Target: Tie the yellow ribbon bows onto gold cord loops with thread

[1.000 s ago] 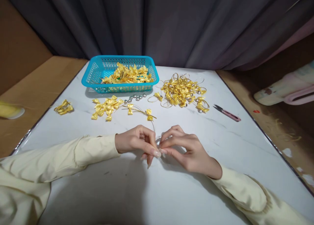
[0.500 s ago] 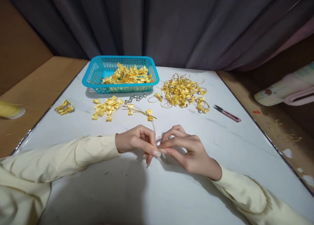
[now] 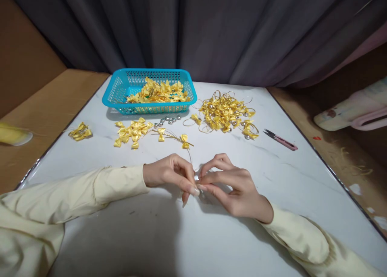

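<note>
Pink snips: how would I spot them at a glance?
Start at the white table. Right of the heap of looped bows, near the table's right edge, lie the snips. They alone are pink and slim, with dark blades, amid all the yellow.

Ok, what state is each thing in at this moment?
left hand, fingertips pinched on the gold cord's near end.
right hand, pinched at the same spot, touching the left hand.
gold cord, carrying threaded bows, lying on the table.
basket, upright, partly filled with yellow bows.
snips, lying flat, untouched.
looped bows, heaped beside the basket.
</note>
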{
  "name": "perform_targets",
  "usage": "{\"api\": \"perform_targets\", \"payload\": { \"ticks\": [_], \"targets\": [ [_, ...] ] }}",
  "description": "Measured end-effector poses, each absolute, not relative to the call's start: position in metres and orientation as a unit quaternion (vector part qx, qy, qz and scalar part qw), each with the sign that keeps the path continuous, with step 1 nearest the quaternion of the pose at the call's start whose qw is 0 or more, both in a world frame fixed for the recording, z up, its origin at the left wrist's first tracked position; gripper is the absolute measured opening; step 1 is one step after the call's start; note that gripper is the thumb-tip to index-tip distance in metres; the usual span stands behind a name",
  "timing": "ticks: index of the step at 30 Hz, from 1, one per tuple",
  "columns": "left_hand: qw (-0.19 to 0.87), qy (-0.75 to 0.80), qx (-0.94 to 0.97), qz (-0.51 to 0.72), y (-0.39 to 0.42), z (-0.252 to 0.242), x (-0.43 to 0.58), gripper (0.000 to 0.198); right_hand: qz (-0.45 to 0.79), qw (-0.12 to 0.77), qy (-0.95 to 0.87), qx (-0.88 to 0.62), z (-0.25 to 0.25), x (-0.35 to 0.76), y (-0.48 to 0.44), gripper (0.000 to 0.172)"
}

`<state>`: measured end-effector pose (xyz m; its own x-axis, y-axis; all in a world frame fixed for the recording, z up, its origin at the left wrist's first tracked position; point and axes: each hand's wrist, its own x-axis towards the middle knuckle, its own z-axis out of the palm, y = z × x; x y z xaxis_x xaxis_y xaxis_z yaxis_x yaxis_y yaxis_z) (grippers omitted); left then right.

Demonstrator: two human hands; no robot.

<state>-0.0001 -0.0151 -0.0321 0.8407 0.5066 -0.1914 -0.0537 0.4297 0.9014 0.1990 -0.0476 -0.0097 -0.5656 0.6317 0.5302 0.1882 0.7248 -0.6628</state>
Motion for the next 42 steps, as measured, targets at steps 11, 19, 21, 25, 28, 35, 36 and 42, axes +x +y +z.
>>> {"api": "perform_targets", "payload": {
  "ticks": [11,19,21,25,28,35,36,42],
  "targets": [
    [0.813,0.23,0.507,0.168,-0.0152,-0.0324,-0.0013,0.008,0.268,0.402,-0.843,-0.238,-0.0081,0.1983,-0.0496,0.01],
    [0.824,0.226,0.493,0.165,-0.015,-0.0298,-0.0006,0.007,0.247,0.405,-0.848,-0.236,-0.0085,0.1984,-0.0489,0.01],
    [0.825,0.226,0.491,0.166,-0.0149,-0.0294,-0.0004,0.008,0.245,0.404,-0.849,-0.236,-0.0087,0.1983,-0.049,0.01],
    [0.82,0.227,0.498,0.169,-0.0151,-0.0303,-0.0005,0.008,0.244,0.403,-0.851,-0.234,-0.0086,0.1979,-0.049,0.01],
    [0.819,0.23,0.498,0.166,-0.0151,-0.0309,-0.0008,0.009,0.245,0.403,-0.85,-0.235,-0.0079,0.1978,-0.049,0.01],
    [0.821,0.231,0.495,0.166,-0.0156,-0.0296,-0.0007,0.01,0.253,0.402,-0.847,-0.238,-0.0085,0.1974,-0.0494,0.011],
    [0.821,0.23,0.494,0.167,-0.0157,-0.0296,-0.0007,0.011,0.254,0.402,-0.847,-0.238,-0.0085,0.1973,-0.0494,0.011],
    [0.816,0.227,0.504,0.17,-0.0153,-0.031,-0.0009,0.01,0.246,0.397,-0.851,-0.241,-0.0076,0.1975,-0.0492,0.009]
  ]
}}
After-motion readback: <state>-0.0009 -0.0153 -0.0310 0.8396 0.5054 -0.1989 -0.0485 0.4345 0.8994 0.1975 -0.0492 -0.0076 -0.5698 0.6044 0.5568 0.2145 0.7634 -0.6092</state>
